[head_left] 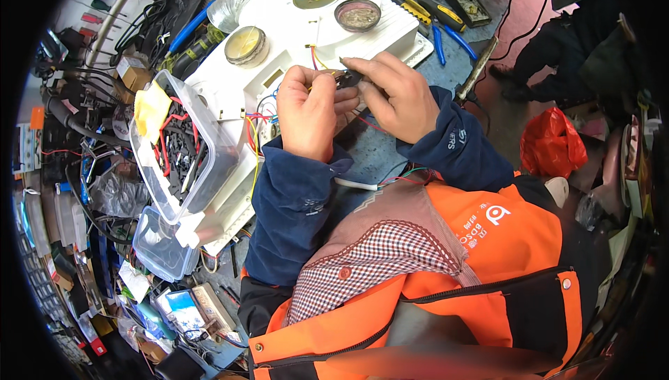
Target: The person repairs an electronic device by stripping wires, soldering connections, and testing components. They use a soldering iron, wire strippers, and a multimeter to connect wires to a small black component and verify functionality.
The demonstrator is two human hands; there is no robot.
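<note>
In the head view, the right hand [401, 94] has its grip closed on a small dark part [348, 78], which is above the near edge of the white housing [289, 37]. The left hand [306, 116] has its grip closed just beside this part, but what it pinches I cannot tell; a clear box [221, 165] of wires stands at left.

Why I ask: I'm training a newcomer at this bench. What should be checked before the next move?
1. Dark part in right hand: ok, held.
2. Left hand grip: cannot tell; what it pinches is too small.
3. Wires joined to the part: cannot tell; the hands hide it.
4. Left sleeve well clear of yellow wire: not ok, close beside it.
5. Clear box open: ok, dark pieces show inside.
6. Blue-handled tool away from hands: ok.
</note>
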